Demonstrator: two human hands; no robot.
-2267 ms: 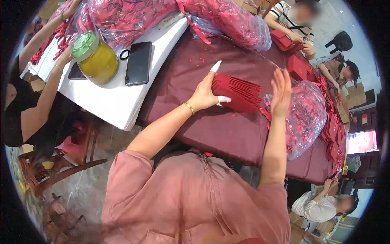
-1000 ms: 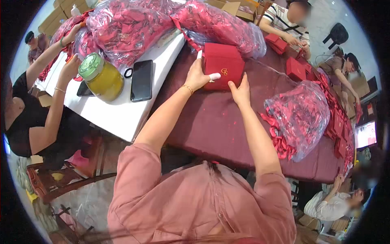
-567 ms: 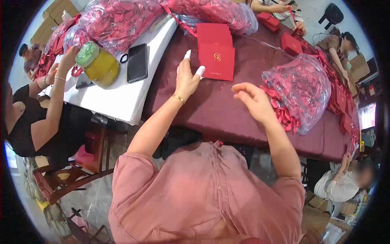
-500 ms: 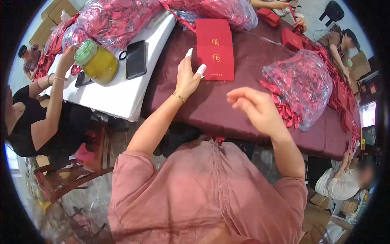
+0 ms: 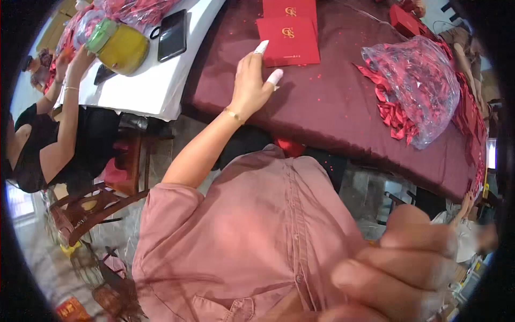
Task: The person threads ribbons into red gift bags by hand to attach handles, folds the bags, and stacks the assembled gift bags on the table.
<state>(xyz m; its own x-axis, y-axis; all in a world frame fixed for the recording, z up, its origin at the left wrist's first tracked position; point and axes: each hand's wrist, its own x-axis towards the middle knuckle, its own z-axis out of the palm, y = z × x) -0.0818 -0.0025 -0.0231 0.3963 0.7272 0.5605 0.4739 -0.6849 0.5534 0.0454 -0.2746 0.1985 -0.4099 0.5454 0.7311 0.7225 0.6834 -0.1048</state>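
My left hand (image 5: 252,83) lies on the dark red tablecloth with its fingers apart, white covers on its index finger and thumb. The covered index tip is right at the left edge of a flat red packet (image 5: 292,48) with a gold emblem. Behind it, a second red packet (image 5: 281,7) is partly overlapped and runs out of the top of the view. Close to the camera at the lower right, my right hand (image 5: 397,263) is raised, blurred, with its fingers curled in. Nothing shows between those fingers.
A clear plastic bag of red ribbons (image 5: 416,88) sits on the tablecloth (image 5: 322,112) at right. On the white table (image 5: 139,94) at left are a phone (image 5: 173,35) and a green-lidded jar (image 5: 126,48). A person in black (image 5: 53,139) sits there; others work farther off.
My right hand has left the air above the table and come up close to the camera, its fingers now curled. The view has shifted; my left hand stays beside the packets.
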